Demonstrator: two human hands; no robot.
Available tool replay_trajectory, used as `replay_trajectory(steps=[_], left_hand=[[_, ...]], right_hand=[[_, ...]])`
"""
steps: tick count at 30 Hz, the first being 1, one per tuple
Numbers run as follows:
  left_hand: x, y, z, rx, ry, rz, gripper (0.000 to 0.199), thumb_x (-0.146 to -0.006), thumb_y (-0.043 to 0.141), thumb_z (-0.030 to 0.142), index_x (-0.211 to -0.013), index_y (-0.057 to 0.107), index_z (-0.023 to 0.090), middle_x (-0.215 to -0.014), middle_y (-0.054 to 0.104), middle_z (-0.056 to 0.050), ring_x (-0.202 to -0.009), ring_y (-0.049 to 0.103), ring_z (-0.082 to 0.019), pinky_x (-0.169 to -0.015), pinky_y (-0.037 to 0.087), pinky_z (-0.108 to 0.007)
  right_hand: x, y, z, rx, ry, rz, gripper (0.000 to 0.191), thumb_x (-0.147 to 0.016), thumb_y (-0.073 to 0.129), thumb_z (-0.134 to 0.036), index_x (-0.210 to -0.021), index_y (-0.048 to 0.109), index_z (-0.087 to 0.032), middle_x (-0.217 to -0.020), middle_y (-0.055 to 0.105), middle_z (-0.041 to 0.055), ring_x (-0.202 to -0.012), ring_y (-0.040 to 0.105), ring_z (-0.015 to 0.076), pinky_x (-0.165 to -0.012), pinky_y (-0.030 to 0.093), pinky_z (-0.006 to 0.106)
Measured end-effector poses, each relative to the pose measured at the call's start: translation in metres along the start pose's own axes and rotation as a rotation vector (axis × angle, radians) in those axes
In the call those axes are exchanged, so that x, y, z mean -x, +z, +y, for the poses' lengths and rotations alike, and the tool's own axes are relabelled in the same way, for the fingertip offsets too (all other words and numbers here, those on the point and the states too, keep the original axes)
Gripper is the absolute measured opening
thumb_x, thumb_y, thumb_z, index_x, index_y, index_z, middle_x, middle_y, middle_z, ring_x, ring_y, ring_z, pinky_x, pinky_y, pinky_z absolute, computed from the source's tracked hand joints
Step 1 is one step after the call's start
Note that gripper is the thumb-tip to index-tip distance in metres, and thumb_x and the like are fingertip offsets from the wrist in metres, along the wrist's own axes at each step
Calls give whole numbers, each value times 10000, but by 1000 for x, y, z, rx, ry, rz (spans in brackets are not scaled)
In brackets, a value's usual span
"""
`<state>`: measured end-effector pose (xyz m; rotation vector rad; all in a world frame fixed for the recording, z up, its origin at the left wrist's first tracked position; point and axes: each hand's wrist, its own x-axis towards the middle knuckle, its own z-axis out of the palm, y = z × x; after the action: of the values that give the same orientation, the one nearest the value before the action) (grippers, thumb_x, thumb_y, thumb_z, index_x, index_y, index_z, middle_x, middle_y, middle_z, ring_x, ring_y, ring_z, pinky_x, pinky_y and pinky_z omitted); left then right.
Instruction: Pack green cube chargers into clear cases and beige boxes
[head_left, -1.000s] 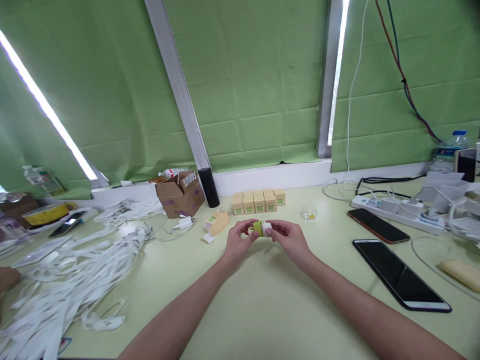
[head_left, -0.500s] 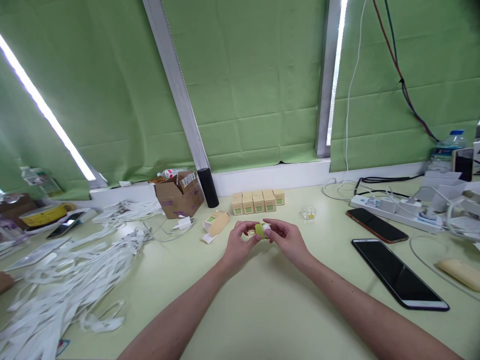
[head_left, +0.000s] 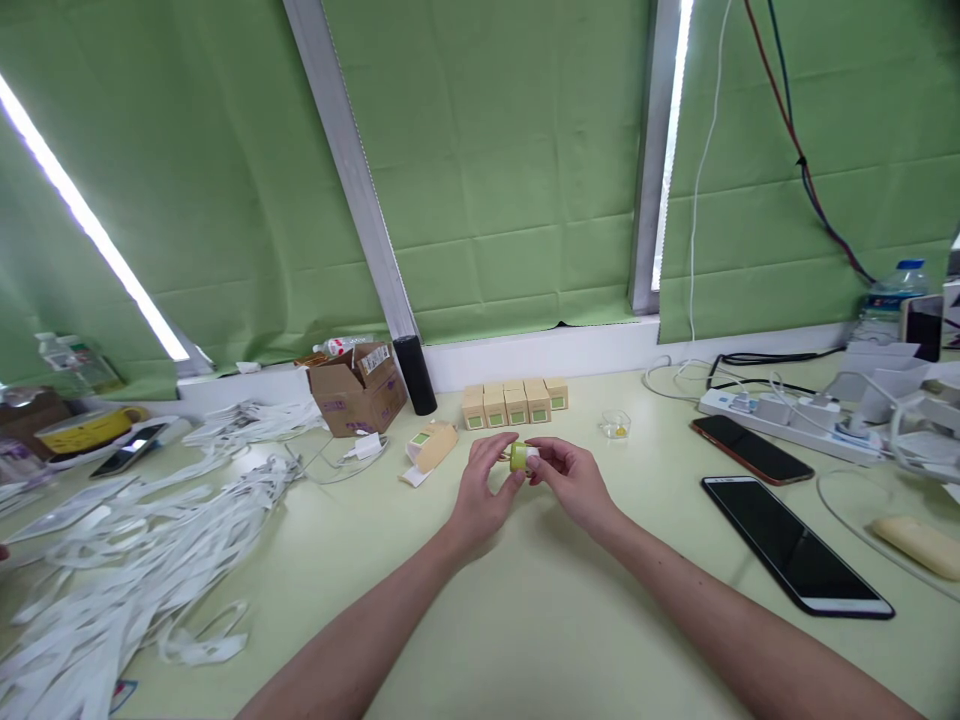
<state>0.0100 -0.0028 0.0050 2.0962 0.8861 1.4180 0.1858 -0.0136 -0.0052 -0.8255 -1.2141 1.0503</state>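
Note:
Between both hands, above the middle of the table, is a small green-and-white round piece (head_left: 519, 458); its exact kind is too small to tell. My left hand (head_left: 484, 490) has thumb and fingers closed on its green side. On its white side, my right hand (head_left: 574, 480) pinches with thumb and fingertips. A thin yellowish loop shows beside the left fingers, partly hidden. Left of the hands lies an opened kraft box (head_left: 430, 450) with a flap out. A row of several small kraft boxes (head_left: 516, 405) with green labels stands just beyond.
White strips (head_left: 165, 540) are heaped on the left. At the back stand a cardboard carton (head_left: 356, 392) and a black cylinder (head_left: 415, 375). A clear plastic tray (head_left: 615, 426) sits right of the boxes. Two phones (head_left: 795, 545) and a power strip (head_left: 787, 425) lie on the right.
The green-and-white piece has turned slightly in my fingers, showing more of its green face. Both hands stay at nearly the same spot. At the far left edge, another person's hand has mostly withdrawn.

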Motion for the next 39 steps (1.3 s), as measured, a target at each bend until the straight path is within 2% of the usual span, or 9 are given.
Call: replay_trajectory(steps=[5,10,14,16,19,22,26,32,39], left_hand=[[7,5,-2,-92,68,-65,529,-978,660,299,-1492,539,269,-1451,575,-135,-1367,539,-312,-1166,434,-491],[10,8,-8,-202,115,-58,570,-1039,548,289,-1586,389,280,-1472,498,-152,-1406,505,-284,-1178,444,-484],[8,9,-7,-132,89,-28,523,-1024,580,335,-1531,477,258,-1415,558,-153,-1339,551,-287,-1138,470,-474],[4,9,-7,-9,1,8,475,-1008,602,378,-1457,554,231,-1372,608,-149,-1266,593,-284,-1093,492,-457],[-3,7,-9,250,-211,23,409,-970,638,437,-1284,667,177,-1189,704,-125,-1045,658,-244,-937,540,-385],[-9,6,-10,466,-368,-14,335,-894,715,435,-1044,743,137,-944,722,-82,-834,632,-189,-760,512,-308],[-10,9,-3,717,-510,-70,290,-839,759,361,-999,759,119,-945,734,-95,-863,651,-201,-761,505,-306],[-7,14,5,807,-534,-45,239,-816,785,337,-904,746,118,-833,695,-62,-765,613,-157,-684,466,-267],[-7,18,3,681,-496,-18,323,-853,754,449,-870,711,130,-754,648,-28,-663,560,-132,-625,449,-267]], right_hand=[[1,3,1,-65,46,14,533,-728,866,-596,-1028,737,-174,-931,770,75,-800,737,222,-776,632,393],[4,9,-2,-163,82,15,520,-698,889,-597,-950,715,-176,-858,771,50,-722,731,201,-768,659,421],[4,9,-3,-142,73,-5,505,-734,858,-617,-925,690,-180,-834,761,47,-732,737,208,-767,663,422],[5,7,-4,-56,52,-46,480,-803,796,-625,-936,688,-177,-849,754,59,-741,736,210,-773,657,418],[8,3,-6,184,-58,-40,397,-866,752,-541,-1039,692,-189,-1042,740,93,-792,730,204,-754,652,393],[12,0,-6,452,-281,-22,403,-887,737,-383,-1252,636,-248,-1306,641,115,-860,721,201,-719,654,374],[13,-4,-3,721,-495,-73,382,-935,655,-251,-1311,590,-275,-1336,621,112,-843,712,195,-700,649,369],[11,-6,0,871,-627,-64,295,-981,592,-202,-1271,585,-255,-1269,699,99,-929,744,209,-644,632,309],[9,-6,2,1004,-757,-53,285,-1019,541,-199,-1297,602,-218,-1266,742,136,-980,782,238,-657,645,322]])
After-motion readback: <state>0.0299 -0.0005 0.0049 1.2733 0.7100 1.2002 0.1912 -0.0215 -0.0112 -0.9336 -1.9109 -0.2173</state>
